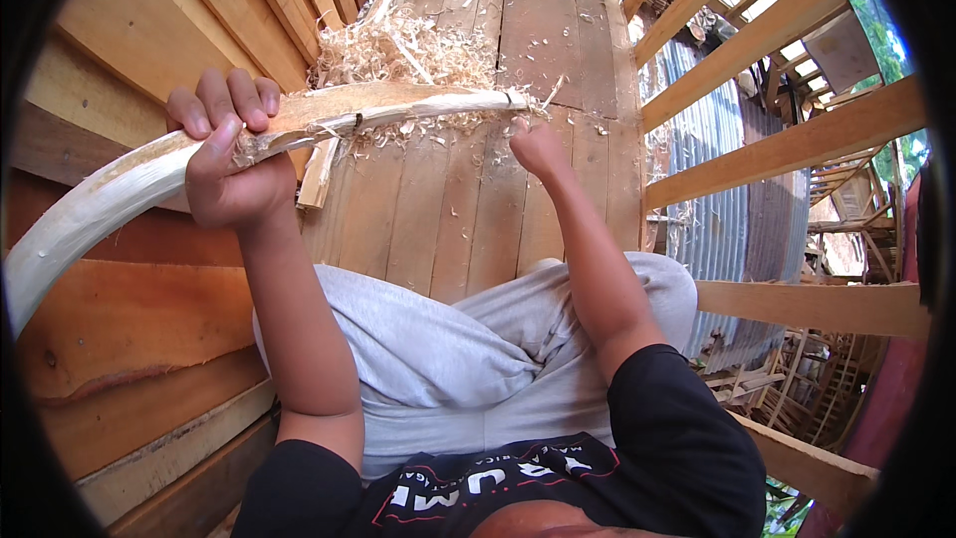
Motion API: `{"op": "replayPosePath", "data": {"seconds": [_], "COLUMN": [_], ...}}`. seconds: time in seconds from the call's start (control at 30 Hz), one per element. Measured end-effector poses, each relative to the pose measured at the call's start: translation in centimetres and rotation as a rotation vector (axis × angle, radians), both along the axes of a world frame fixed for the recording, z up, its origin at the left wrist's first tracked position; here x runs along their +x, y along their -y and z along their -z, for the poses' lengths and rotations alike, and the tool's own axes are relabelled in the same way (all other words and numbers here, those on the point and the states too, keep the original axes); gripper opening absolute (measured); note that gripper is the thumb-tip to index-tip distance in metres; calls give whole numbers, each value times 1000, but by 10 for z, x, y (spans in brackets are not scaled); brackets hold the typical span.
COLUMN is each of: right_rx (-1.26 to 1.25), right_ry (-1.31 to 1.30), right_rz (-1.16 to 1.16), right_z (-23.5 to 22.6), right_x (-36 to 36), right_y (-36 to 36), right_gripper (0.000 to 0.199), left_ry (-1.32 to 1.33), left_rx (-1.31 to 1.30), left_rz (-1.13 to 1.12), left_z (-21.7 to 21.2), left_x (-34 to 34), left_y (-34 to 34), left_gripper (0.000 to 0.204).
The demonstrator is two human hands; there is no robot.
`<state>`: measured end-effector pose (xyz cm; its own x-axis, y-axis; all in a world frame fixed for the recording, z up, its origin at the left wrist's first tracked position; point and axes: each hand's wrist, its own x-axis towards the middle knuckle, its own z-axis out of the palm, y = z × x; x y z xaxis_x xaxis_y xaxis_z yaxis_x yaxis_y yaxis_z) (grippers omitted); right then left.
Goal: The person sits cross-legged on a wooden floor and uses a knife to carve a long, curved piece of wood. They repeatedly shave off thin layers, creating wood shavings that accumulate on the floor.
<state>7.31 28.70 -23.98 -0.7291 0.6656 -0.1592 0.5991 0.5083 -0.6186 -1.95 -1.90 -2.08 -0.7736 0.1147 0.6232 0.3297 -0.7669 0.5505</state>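
A long, pale, peeled wooden pole (105, 197) runs from the left rim across to the middle of the view. Its near part is whitish and smooth, while a tan, rougher stretch lies beyond my left hand. My left hand (236, 154) is wrapped around the pole, thumb on the near side and fingers over the top. At the pole's far right tip, my right hand (539, 147) is closed in a fist just below the wood. A thin sliver sticks up beside that tip. What the right fist holds is too hidden to name.
Curly wood shavings (398, 55) are heaped on the plank floor (468, 209) beyond the pole. Boards (139, 309) line the left side. Wooden railing bars (787, 144) stand to the right, with corrugated metal sheets (727, 189) beyond. My crossed legs (448, 349) are close in front.
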Motion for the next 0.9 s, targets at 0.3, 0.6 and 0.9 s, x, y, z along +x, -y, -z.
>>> {"op": "replayPosePath", "data": {"seconds": [0.3,0.6,0.9], "right_rx": [-72,-62,-97], "right_ry": [-263,-147,-203], "right_rz": [-269,-109,-179], "right_z": [-109,-86,-85], "right_x": [-7,-8,-12], "right_y": [100,79,67], "right_gripper": [54,53,49], "left_ry": [135,239,443], "left_rx": [43,120,54], "left_rz": [-187,-303,-601], "left_z": [-2,-1,-9], "left_x": [8,6,10], "left_y": [-3,-13,-20], "left_gripper": [19,14,15]}}
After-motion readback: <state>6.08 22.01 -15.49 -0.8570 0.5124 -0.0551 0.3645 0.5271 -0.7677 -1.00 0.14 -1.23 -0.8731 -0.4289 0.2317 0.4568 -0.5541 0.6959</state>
